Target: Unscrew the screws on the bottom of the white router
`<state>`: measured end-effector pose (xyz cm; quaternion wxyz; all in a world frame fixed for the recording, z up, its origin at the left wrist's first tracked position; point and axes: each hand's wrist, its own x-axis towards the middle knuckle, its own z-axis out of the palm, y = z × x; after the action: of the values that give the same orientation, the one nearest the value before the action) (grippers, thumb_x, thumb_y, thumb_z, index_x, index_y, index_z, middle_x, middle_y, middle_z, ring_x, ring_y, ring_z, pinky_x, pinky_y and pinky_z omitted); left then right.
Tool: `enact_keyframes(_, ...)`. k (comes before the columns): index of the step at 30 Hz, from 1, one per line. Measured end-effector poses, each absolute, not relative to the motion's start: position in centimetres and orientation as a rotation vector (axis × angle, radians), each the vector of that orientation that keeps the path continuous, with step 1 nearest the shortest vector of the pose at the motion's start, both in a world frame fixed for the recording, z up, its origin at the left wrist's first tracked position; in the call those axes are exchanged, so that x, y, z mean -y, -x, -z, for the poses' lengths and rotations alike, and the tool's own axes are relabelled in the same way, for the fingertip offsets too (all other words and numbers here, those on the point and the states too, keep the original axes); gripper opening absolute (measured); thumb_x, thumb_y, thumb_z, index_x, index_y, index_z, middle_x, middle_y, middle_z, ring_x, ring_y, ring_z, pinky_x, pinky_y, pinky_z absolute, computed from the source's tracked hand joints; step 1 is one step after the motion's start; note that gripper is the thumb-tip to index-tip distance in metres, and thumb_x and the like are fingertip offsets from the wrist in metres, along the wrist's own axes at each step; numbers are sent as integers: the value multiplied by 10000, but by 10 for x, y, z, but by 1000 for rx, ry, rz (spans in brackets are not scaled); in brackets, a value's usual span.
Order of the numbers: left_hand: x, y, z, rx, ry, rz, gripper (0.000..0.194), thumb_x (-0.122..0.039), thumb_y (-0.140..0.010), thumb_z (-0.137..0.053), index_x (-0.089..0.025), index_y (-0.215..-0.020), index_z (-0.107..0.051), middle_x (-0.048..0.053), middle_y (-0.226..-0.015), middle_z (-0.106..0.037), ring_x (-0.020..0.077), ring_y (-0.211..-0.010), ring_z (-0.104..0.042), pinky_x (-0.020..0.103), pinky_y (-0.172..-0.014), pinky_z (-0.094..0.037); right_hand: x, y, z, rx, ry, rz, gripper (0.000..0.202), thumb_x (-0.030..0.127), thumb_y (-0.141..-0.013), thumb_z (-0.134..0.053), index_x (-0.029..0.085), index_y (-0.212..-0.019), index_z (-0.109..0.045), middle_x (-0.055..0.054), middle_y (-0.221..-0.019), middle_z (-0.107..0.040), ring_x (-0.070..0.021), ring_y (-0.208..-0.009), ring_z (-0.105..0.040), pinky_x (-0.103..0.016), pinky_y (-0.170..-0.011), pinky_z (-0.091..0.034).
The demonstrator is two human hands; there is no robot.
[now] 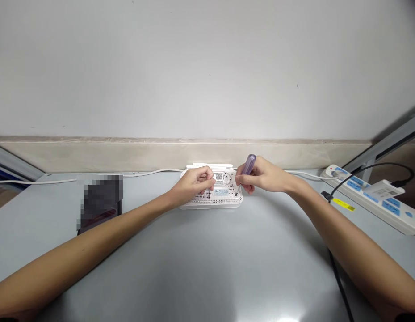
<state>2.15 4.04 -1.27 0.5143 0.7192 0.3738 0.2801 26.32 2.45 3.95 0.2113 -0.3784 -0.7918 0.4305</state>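
Observation:
A white router-like device [212, 206] with small vent holes, printed labels and white antennas along its back edge lies on the grey table. My right hand [257, 175] grips a screwdriver [249, 164] by its clear purple handle, its shaft pointing down at the device's front right corner. Over the left part of the device, my left hand [198, 183] has its fingers curled together; what they hold, if anything, is too small to make out. A thin white loop lies over the labels between the hands.
A white power strip [403, 222] with a plugged-in white adapter [383, 190] stands at the right, with a black cable and yellow tag [343, 205]. A dark, pixelated object [102, 201] lies left. White cables run along the wall.

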Motion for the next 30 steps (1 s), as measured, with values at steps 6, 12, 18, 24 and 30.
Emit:
enact_keyframes(6, -39, -22, 13, -924, -1761, -683, 272, -350, -824, -625, -171, -732, -442, -43, -635, -437, 61, -555, -394, 174, -506, -294, -27, -264, -34, 2270, 1092, -1255, 178, 237, -852, -552, 155, -745, -667, -14, -612, -645, -136, -569, -624, -255, -553, -512)
enact_keyframes(12, -39, -22, 12, -933, -1789, -684, 281, -370, -809, -627, -173, -729, -443, -43, -632, -407, 66, -551, -379, 178, -503, -281, -22, -262, -43, 2373, 1147, -1055, 254, 360, -852, -583, 156, -746, -691, -2, -554, -617, -114, -489, -546, -233, -463, -395)
enact_keyframes(18, -39, -23, 13, -957, -1809, -676, 287, -367, -821, -618, -174, -724, -430, -49, -615, -380, 64, -543, -332, 176, -492, -249, -14, -255, -51, 2335, 1121, -582, 142, 202, -835, -518, 157, -774, -638, -5, -608, -668, -120, -547, -554, -237, -553, -375)
enact_keyframes(24, -40, -22, 15, -953, -1813, -660, 292, -373, -835, -614, -181, -733, -419, -57, -600, -353, 65, -537, -311, 179, -490, -241, -9, -248, -40, 2471, 1180, -53, 165, 183, -860, -437, 172, -963, -565, 21, -556, -602, -119, -467, -451, -247, -544, -298)
enact_keyframes(30, -38, -23, 13, -943, -1820, -675, 293, -363, -839, -609, -181, -725, -411, -54, -605, -364, 67, -542, -323, 181, -494, -249, 0, -241, -46, 2566, 1239, 32, 195, 318, -916, -420, 178, -896, -553, 17, -555, -528, -123, -463, -375, -258, -526, -238)
